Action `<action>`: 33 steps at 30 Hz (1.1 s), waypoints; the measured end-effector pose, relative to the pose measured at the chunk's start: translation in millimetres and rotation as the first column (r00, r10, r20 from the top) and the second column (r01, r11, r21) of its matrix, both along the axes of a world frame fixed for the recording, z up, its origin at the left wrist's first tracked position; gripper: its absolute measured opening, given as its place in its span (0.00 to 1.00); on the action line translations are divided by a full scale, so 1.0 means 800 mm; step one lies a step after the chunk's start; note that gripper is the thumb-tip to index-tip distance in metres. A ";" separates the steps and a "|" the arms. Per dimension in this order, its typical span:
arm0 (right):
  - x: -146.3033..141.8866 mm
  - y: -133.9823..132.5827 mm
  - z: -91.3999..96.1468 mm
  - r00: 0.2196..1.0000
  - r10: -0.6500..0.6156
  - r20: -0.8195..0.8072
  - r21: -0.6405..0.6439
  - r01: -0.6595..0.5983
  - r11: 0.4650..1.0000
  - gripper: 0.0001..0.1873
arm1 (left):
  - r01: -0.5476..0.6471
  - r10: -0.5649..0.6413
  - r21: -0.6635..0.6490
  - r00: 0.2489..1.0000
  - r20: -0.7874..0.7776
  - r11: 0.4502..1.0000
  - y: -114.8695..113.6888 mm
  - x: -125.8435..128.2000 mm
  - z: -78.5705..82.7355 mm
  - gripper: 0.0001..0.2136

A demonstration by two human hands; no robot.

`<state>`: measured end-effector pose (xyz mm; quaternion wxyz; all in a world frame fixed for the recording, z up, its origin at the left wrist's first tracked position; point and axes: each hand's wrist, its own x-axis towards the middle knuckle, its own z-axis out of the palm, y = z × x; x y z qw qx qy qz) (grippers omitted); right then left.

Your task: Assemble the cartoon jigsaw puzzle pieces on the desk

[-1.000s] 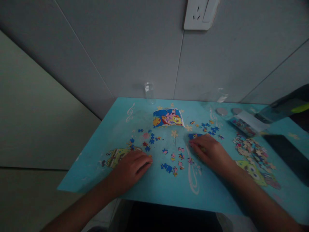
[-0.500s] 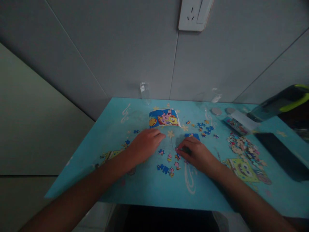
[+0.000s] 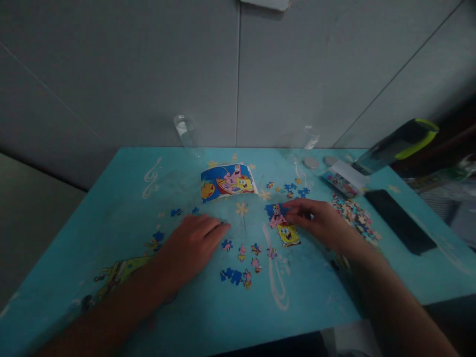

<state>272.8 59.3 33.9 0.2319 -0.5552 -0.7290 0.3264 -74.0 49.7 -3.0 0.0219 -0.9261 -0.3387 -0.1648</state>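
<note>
A blue-green table [image 3: 208, 317] is seen from above, with two bare hands over it; the puzzle block [image 3: 288, 234], a small stepped patch of joined pieces, lies flat right of the middle; the right hand [image 3: 316, 218] reaches in from its right, thumb and forefinger close together at its far right edge, though whether they pinch it I cannot tell; the left hand [image 3: 193, 243] lies low at left, its fingers curled and drawn together, and I cannot tell whether they hold anything; between the hands, on the near side, are loose pieces [image 3: 256, 249]; farther back lies a curled picture card [image 3: 228, 182]; a mixed heap [image 3: 355, 215] sits at right, beyond the right wrist; the block looks light, thin and fairly stiff, but likely weak at its seams; it is best held flat by opposite outer edges.
</note>
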 end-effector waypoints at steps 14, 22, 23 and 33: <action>-0.012 -0.002 -0.007 0.988 0.108 0.113 0.061 -0.115 0.991 0.09 | 0.010 -0.010 0.025 1.000 -0.009 1.000 0.003 -0.001 -0.006 0.14; -0.013 -0.004 -0.007 0.969 0.189 0.162 0.049 -0.199 0.979 0.08 | -0.074 0.076 -0.052 0.997 0.020 0.996 0.003 -0.005 -0.016 0.14; -0.013 -0.004 -0.008 0.967 0.195 0.166 0.059 -0.207 0.977 0.08 | -0.078 0.079 -0.052 0.997 0.018 0.996 0.003 -0.005 -0.016 0.14; -0.015 -0.005 -0.012 0.963 0.201 0.180 0.074 -0.217 0.973 0.06 | -0.082 0.083 -0.047 0.997 0.004 0.995 0.006 -0.004 -0.020 0.15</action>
